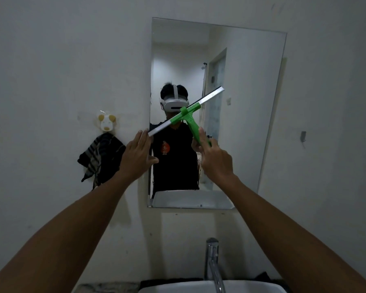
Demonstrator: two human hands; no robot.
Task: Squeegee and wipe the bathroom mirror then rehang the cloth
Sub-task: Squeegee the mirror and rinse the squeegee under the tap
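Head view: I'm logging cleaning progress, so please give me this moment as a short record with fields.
tool: green squeegee, blade tilted, in front of the mirror
right hand: gripping the squeegee handle
left hand: open, fingers at the blade's lower left end
cloth: striped, hanging from an animal-shaped hook left of the mirror
below: faucet over a white sink

no words, numbers or brand names can be read anywhere. the only mark close to a sign is a small red-orange emblem (165,148) on the chest of the dark shirt (175,166) reflected in the mirror (251,123), near the mirror's left edge; it is too blurred to tell what it shows.
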